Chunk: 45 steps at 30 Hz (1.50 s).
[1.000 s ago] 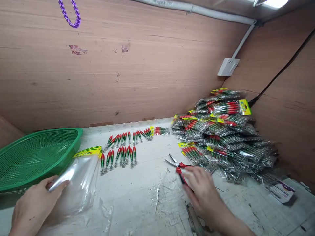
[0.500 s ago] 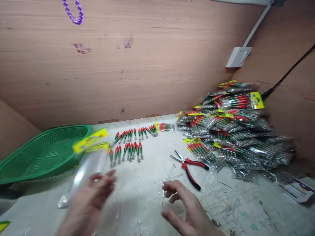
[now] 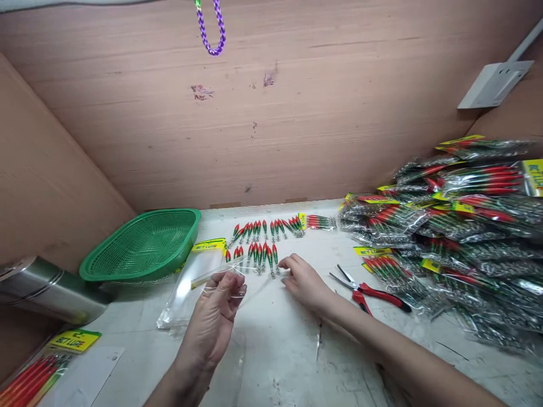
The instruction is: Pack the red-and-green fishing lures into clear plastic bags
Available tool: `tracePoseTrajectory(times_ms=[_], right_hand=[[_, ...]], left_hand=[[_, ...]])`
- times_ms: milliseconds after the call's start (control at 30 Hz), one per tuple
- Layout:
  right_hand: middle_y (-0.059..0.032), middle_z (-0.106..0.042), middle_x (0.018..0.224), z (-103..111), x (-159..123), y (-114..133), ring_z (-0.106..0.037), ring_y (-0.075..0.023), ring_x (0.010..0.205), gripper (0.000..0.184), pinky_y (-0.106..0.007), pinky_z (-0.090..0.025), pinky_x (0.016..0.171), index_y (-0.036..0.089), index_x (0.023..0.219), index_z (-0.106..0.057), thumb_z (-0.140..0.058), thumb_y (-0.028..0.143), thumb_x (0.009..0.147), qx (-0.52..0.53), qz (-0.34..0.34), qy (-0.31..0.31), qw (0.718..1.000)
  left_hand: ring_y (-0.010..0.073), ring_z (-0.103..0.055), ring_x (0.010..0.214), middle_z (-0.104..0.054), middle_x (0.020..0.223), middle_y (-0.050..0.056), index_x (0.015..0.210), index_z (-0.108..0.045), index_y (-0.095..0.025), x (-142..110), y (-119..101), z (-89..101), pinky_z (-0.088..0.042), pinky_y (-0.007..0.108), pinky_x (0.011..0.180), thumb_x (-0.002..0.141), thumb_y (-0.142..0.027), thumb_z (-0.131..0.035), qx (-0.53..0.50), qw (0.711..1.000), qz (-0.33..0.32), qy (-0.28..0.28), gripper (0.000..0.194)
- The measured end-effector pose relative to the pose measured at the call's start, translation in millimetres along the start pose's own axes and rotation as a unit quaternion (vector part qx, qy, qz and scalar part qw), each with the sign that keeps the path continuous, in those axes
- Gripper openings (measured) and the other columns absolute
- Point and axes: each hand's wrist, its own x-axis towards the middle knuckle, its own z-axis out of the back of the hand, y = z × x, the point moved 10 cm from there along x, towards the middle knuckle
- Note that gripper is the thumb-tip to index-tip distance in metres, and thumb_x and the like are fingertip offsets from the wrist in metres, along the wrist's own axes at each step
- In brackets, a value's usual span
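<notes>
My left hand (image 3: 214, 319) is raised over the white table (image 3: 280, 350), its fingers pinched on a clear plastic bag (image 3: 224, 278) with a yellow header. My right hand (image 3: 303, 280) reaches forward, fingers curled down at the near row of loose red-and-green lures (image 3: 261, 254), touching the rightmost ones. A second row of lures (image 3: 267, 229) lies behind it. More empty bags (image 3: 190, 282) with yellow "BET LURE" headers lie just left of my left hand.
A green mesh basket (image 3: 144, 246) stands at the left. A big heap of packed lure bags (image 3: 458, 226) fills the right. Red-handled pliers (image 3: 371, 291) lie beside my right forearm. A steel flask (image 3: 46, 288) and a packed bag (image 3: 46, 362) lie at the near left.
The view swung left. My left hand lifted one clear bag off the stack. My right hand moved from beside the pliers forward to the near row of lures.
</notes>
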Motion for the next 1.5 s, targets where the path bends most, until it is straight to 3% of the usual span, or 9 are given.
tracePoseTrajectory(times_ms=[200, 333, 500, 667, 833, 967, 1200, 1367, 1500], right_hand=[[-0.0024, -0.058, 0.090, -15.0, 25.9, -4.0, -0.056, -0.0155, 0.085, 0.009, -0.034, -0.048, 0.076, 0.015, 0.086, -0.057, -0.058, 0.023, 0.085, -0.088, 0.041, -0.019, 0.995], [-0.0016, -0.054, 0.077, 23.5, 0.1, 16.0, -0.052, -0.0145, 0.070, 0.006, -0.029, -0.046, 0.065, 0.018, 0.079, -0.050, -0.053, 0.013, 0.079, -0.078, 0.070, -0.046, 0.993], [-0.0021, -0.055, 0.078, 80.5, -65.8, 78.1, -0.056, -0.0162, 0.073, 0.014, -0.027, -0.049, 0.062, 0.023, 0.092, -0.048, -0.052, 0.015, 0.082, 0.028, 0.158, -0.058, 0.985], [-0.0038, -0.059, 0.080, 55.0, -99.8, 118.0, -0.058, -0.0159, 0.072, 0.027, -0.026, -0.051, 0.062, 0.023, 0.099, -0.049, -0.052, 0.006, 0.079, 0.008, 0.228, 0.045, 0.973], [-0.0046, -0.060, 0.074, 47.2, -93.7, 130.6, -0.055, -0.0157, 0.068, 0.019, -0.029, -0.046, 0.061, 0.018, 0.092, -0.057, -0.049, 0.005, 0.081, -0.171, 0.304, -0.098, 0.932], [-0.0043, -0.060, 0.070, 48.3, -97.1, 140.1, -0.055, -0.0159, 0.066, 0.018, -0.031, -0.046, 0.062, 0.018, 0.088, -0.058, -0.050, 0.004, 0.079, -0.216, 0.331, -0.126, 0.910], [-0.0039, -0.063, 0.074, 39.1, -115.7, 143.5, -0.056, -0.0166, 0.068, 0.020, -0.031, -0.048, 0.062, 0.022, 0.094, -0.056, -0.053, 0.008, 0.081, -0.129, 0.336, 0.034, 0.932], [-0.0043, -0.060, 0.073, 44.6, -105.3, 134.0, -0.054, -0.0163, 0.070, 0.023, -0.030, -0.043, 0.061, 0.019, 0.089, -0.057, -0.050, 0.001, 0.076, -0.129, 0.315, -0.032, 0.940], [-0.0052, -0.067, 0.084, 46.7, -103.1, 134.6, -0.056, -0.0168, 0.079, 0.026, -0.035, -0.039, 0.076, 0.018, 0.094, -0.062, -0.043, 0.004, 0.083, -0.214, 0.338, -0.093, 0.912]], left_hand=[[0.0178, -0.070, 0.084, -0.072, 0.093, 0.005, 0.081, -0.062, -0.017, 5.9, 22.5, 6.7, -0.057, 0.027, 0.071, 0.072, -0.008, -0.067, 0.033, 0.998, 0.058, 0.008, 0.013], [0.0172, -0.070, 0.080, -0.072, 0.082, 0.004, 0.076, -0.062, -0.015, 11.2, 27.1, 10.4, -0.056, 0.026, 0.069, 0.072, -0.017, -0.071, 0.038, 0.997, 0.074, 0.005, 0.010], [0.0170, -0.069, 0.080, -0.071, 0.082, 0.003, 0.077, -0.063, -0.014, 13.7, 27.1, 7.1, -0.055, 0.027, 0.070, 0.068, -0.024, -0.076, 0.023, 0.996, 0.079, 0.030, 0.019], [0.0182, -0.069, 0.082, -0.071, 0.087, 0.004, 0.078, -0.064, -0.015, 4.1, 30.6, 3.9, -0.055, 0.028, 0.072, 0.071, -0.022, -0.074, 0.023, 0.994, 0.097, 0.033, 0.015], [0.0214, -0.068, 0.089, -0.071, 0.095, 0.009, 0.078, -0.066, -0.012, -10.0, 44.4, -8.2, -0.054, 0.028, 0.072, 0.069, -0.020, -0.076, 0.076, 0.980, 0.158, 0.091, 0.015], [0.0205, -0.068, 0.087, -0.071, 0.096, 0.010, 0.080, -0.067, -0.012, -11.9, 45.9, -10.4, -0.054, 0.029, 0.074, 0.069, -0.022, -0.076, 0.089, 0.979, 0.153, 0.104, 0.018], [0.0205, -0.069, 0.086, -0.072, 0.095, 0.008, 0.080, -0.066, -0.014, -4.1, 38.9, -4.0, -0.054, 0.031, 0.077, 0.072, -0.019, -0.073, 0.066, 0.987, 0.131, 0.070, 0.012], [0.0169, -0.068, 0.074, -0.071, 0.081, 0.008, 0.075, -0.067, -0.010, -14.4, 48.7, -16.0, -0.054, 0.028, 0.071, 0.070, -0.022, -0.075, 0.092, 0.969, 0.176, 0.145, 0.015], [0.0169, -0.068, 0.074, -0.071, 0.085, 0.009, 0.086, -0.066, -0.011, -26.5, 54.0, -25.9, -0.055, 0.028, 0.069, 0.069, -0.018, -0.076, 0.128, 0.949, 0.202, 0.207, 0.021]])
